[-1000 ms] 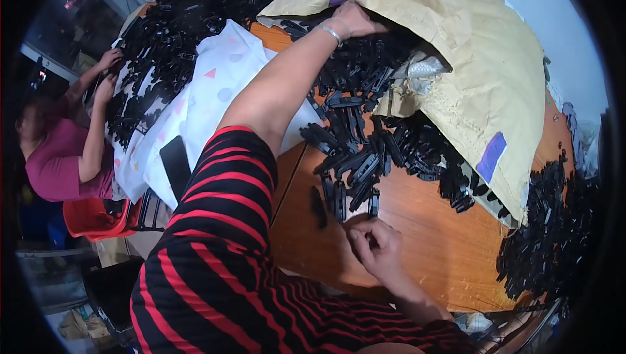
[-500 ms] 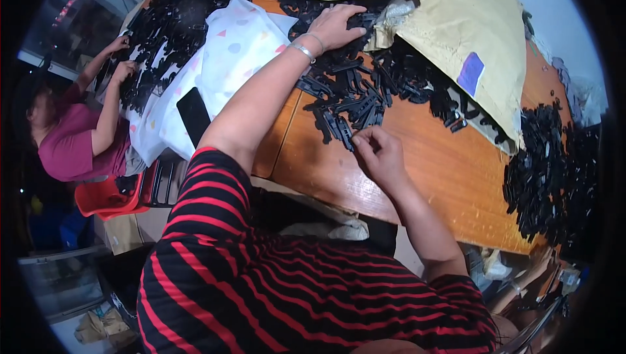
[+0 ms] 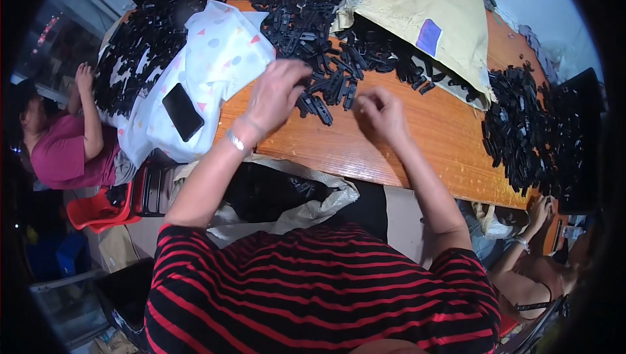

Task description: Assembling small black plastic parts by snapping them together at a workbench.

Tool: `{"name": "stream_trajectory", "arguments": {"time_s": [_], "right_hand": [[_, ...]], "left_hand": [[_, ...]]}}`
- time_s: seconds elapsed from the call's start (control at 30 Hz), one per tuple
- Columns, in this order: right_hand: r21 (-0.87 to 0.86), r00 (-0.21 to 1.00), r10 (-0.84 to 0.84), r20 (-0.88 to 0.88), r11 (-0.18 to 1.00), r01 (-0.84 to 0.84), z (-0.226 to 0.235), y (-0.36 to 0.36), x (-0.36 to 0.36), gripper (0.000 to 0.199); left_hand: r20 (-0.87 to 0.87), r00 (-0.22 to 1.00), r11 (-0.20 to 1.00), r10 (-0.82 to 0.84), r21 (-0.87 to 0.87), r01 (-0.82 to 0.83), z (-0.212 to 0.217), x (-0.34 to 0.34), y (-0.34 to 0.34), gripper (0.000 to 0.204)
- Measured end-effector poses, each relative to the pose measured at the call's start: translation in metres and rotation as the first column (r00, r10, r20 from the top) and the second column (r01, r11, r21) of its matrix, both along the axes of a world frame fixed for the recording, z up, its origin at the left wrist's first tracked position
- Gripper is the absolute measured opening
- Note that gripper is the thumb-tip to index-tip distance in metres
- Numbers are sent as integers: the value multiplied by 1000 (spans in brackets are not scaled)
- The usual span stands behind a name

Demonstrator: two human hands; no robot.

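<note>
Small black plastic clip-like parts (image 3: 336, 87) lie in a loose heap on the wooden table in front of me. My left hand (image 3: 277, 93), with a silver band at the wrist, hovers at the heap's near left edge. Its fingers bend toward the parts, but blur hides whether anything is in them. On the other side, my right hand (image 3: 385, 113) is closed, thumb and fingers drawn together just right of the heap. A single black part (image 3: 349, 96) lies close to its fingertips. What the right fingers hold, if anything, is hidden.
A large tan sack (image 3: 430, 2) spills parts at the back. Left, a patterned white cloth (image 3: 228, 47) bears a phone (image 3: 182, 113). More black parts (image 3: 521, 132) pile at right. An open woven sack (image 3: 326, 204) hangs below the table edge. A person in maroon (image 3: 72, 148) works at left, another (image 3: 528, 256) at lower right.
My left hand has drawn back from the far part of the heap by the sack toward me. My right hand has lifted slightly off the nearest parts. The whole view has shifted.
</note>
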State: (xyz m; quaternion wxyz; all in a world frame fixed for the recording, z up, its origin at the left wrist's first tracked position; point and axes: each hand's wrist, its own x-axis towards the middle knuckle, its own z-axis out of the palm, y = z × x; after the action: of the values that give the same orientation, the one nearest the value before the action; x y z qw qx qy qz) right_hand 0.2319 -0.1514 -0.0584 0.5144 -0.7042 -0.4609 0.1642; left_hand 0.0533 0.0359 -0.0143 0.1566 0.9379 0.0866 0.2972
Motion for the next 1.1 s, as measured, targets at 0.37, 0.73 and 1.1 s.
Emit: {"name": "stream_trajectory", "arguments": {"time_s": [0.37,0.73,1.1], "right_hand": [[-203,695,-59,716,936,289,12,41,69,27],[-221,646,53,761,958,181,18,11,55,25],[-311,778,100,620,942,127,32,12,59,21]], "left_hand": [[-90,996,1000,-15,-22,13,-29,-19,-24,22],[-45,997,998,67,-15,-68,-30,-33,-25,20],[-136,988,992,67,-97,-80,-32,-42,-13,21]]}}
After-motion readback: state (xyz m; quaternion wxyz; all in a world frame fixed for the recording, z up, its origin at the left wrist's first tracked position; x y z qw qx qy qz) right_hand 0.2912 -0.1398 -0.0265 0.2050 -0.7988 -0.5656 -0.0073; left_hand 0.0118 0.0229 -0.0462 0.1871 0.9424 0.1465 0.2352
